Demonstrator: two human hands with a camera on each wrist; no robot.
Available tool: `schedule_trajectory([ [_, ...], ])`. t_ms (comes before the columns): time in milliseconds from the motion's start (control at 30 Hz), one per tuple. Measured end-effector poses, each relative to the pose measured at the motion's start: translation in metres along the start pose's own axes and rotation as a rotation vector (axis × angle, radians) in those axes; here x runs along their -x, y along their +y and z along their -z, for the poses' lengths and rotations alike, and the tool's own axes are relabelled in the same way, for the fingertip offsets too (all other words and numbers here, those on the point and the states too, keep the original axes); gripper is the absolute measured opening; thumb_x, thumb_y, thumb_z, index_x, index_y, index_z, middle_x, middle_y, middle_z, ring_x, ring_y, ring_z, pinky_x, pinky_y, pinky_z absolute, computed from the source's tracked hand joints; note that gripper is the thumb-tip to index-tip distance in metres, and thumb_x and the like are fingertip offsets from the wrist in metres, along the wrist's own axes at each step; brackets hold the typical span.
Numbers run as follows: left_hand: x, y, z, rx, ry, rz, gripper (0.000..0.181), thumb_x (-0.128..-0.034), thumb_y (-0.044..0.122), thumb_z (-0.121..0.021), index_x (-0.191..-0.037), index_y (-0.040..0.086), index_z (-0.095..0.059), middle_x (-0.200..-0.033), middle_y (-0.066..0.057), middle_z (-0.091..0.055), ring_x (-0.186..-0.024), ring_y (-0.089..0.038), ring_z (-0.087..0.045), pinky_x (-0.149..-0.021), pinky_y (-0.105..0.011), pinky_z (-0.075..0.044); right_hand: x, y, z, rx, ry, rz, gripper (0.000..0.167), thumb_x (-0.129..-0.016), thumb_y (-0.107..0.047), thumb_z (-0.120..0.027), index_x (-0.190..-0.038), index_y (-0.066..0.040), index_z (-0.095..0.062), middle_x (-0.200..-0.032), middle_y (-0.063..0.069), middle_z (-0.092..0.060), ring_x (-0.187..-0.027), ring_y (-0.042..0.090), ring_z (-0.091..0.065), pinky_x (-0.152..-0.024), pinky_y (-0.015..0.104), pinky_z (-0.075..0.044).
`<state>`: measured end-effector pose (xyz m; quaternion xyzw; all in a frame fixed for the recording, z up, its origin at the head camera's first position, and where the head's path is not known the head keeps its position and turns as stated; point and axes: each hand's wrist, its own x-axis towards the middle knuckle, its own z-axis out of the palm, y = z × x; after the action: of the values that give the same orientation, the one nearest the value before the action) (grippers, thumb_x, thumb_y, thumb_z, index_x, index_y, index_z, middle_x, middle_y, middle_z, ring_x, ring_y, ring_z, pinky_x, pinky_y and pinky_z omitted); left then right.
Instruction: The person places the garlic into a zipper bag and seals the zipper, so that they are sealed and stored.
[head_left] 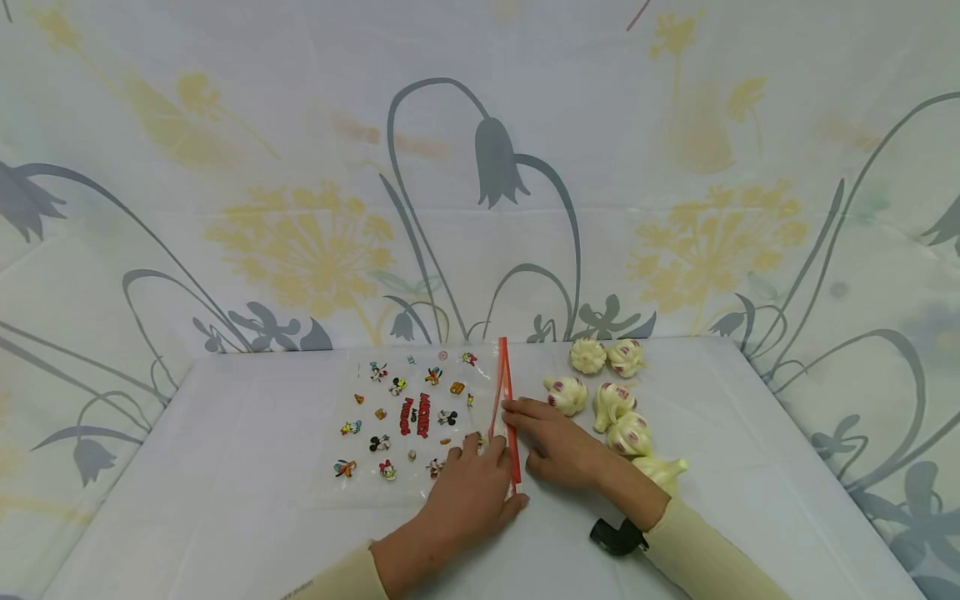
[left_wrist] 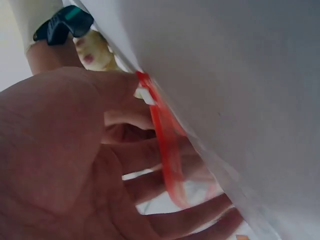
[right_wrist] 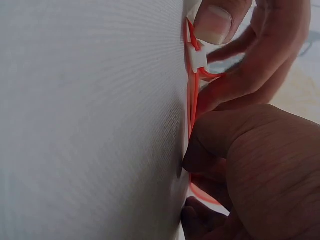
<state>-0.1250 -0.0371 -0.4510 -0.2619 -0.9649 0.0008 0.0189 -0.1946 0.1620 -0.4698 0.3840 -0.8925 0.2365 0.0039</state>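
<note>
A clear plastic bag with cartoon prints lies flat, its red-edged mouth facing right and parted into two strips. My left hand rests over the bag near the mouth, fingers spread; its thumb touches the strip's near end, by a white slider. My right hand has its fingertips on the red strip farther back, with the thumb lower and to the right. In the left wrist view, the red strip crosses in front of fingers. Whether the right fingertips pinch the plastic cannot be told.
Several garlic bulbs lie right of the bag, the nearest partly behind my right forearm. A black device sits at the right wrist. A white cloth covers the table, and a flower-patterned cloth hangs behind it.
</note>
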Motion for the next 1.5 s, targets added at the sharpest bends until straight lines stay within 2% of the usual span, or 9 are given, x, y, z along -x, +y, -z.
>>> schedule_trajectory([
  [200, 0.008, 0.011, -0.003, 0.031, -0.07, 0.102, 0.074, -0.0973, 0.059, -0.07, -0.149, 0.008, -0.059, -0.155, -0.009, -0.053, -0.138, -0.049, -0.05, -0.096, -0.063, -0.054, -0.001, -0.001, -0.001, 0.01, 0.0, 0.001, 0.063, -0.086, 0.007, -0.061, -0.148, 0.005, -0.057, -0.159, 0.018, -0.051, -0.148, 0.041, -0.046, -0.117, 0.057, -0.04],
  [300, 0.011, 0.015, -0.003, 0.027, -0.086, 0.14, 0.076, -0.0977, 0.06, -0.069, -0.153, 0.009, -0.056, -0.158, -0.012, -0.05, -0.139, -0.054, -0.048, -0.097, -0.069, -0.051, -0.001, -0.001, -0.002, 0.01, -0.002, -0.002, 0.062, -0.086, 0.007, -0.061, -0.148, 0.005, -0.057, -0.159, 0.018, -0.051, -0.148, 0.041, -0.046, -0.117, 0.058, -0.041],
  [467, 0.014, 0.019, 0.0, 0.037, -0.083, 0.174, 0.074, -0.0979, 0.058, -0.07, -0.153, 0.011, -0.056, -0.158, -0.015, -0.051, -0.138, -0.056, -0.049, -0.099, -0.071, -0.05, -0.001, -0.002, -0.002, 0.014, -0.009, -0.008, 0.062, -0.087, 0.006, -0.062, -0.149, 0.005, -0.056, -0.16, 0.018, -0.05, -0.149, 0.043, -0.045, -0.118, 0.059, -0.04],
  [800, 0.013, 0.017, 0.0, 0.082, -0.109, 0.177, 0.074, -0.0995, 0.058, -0.067, -0.156, 0.012, -0.053, -0.16, -0.015, -0.048, -0.139, -0.058, -0.047, -0.101, -0.072, -0.048, 0.001, -0.001, -0.003, 0.021, 0.005, -0.009, 0.062, -0.087, 0.006, -0.061, -0.149, 0.005, -0.056, -0.16, 0.018, -0.05, -0.148, 0.044, -0.045, -0.117, 0.06, -0.04],
  [1033, 0.011, 0.017, 0.001, 0.099, -0.126, 0.193, 0.075, -0.0989, 0.059, -0.068, -0.156, 0.012, -0.053, -0.161, -0.014, -0.047, -0.141, -0.057, -0.045, -0.102, -0.072, -0.047, 0.002, -0.007, -0.001, 0.055, -0.001, -0.013, 0.054, -0.089, 0.004, -0.064, -0.143, 0.004, -0.062, -0.156, 0.017, -0.054, -0.146, 0.039, -0.05, -0.117, 0.056, -0.042],
  [1300, 0.013, 0.017, -0.001, 0.052, -0.066, 0.177, 0.073, -0.0978, 0.058, -0.069, -0.153, 0.012, -0.057, -0.157, -0.013, -0.051, -0.137, -0.055, -0.05, -0.097, -0.07, -0.051, 0.007, -0.021, 0.001, 0.091, 0.054, -0.039, 0.049, -0.092, -0.006, -0.073, -0.14, 0.0, -0.065, -0.15, 0.015, -0.059, -0.139, 0.035, -0.057, -0.113, 0.053, -0.047],
  [1500, 0.013, 0.017, 0.0, 0.063, -0.051, 0.159, 0.073, -0.0962, 0.057, -0.072, -0.151, 0.011, -0.058, -0.155, -0.015, -0.053, -0.136, -0.056, -0.051, -0.097, -0.07, -0.052, 0.018, -0.031, 0.008, 0.132, 0.084, -0.106, 0.051, -0.091, -0.011, -0.078, -0.14, -0.003, -0.065, -0.148, 0.01, -0.062, -0.137, 0.031, -0.059, -0.11, 0.051, -0.051],
])
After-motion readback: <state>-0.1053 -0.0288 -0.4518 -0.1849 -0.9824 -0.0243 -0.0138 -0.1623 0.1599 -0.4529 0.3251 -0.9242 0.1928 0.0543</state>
